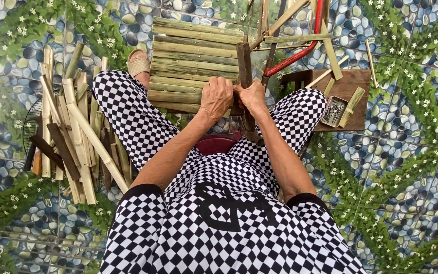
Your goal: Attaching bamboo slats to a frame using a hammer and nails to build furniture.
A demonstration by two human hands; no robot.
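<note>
I sit on a low red stool (216,143) in checkered clothes, looking down. A panel of green bamboo slats (193,56) lies in front of my knees. A dark wooden bar (244,71) stands along the panel's right edge. My left hand (216,97) presses on the panel's near right corner, fingers curled. My right hand (252,96) is closed around the dark bar right beside it. The two hands touch each other.
A heap of split bamboo strips (74,132) lies at my left. A brown wooden block (348,89) at my right carries a small tin of nails (334,111) and short bamboo pieces. A red metal tube (300,50) and bamboo frame pieces stand behind. A sandalled foot (139,63) rests beside the panel.
</note>
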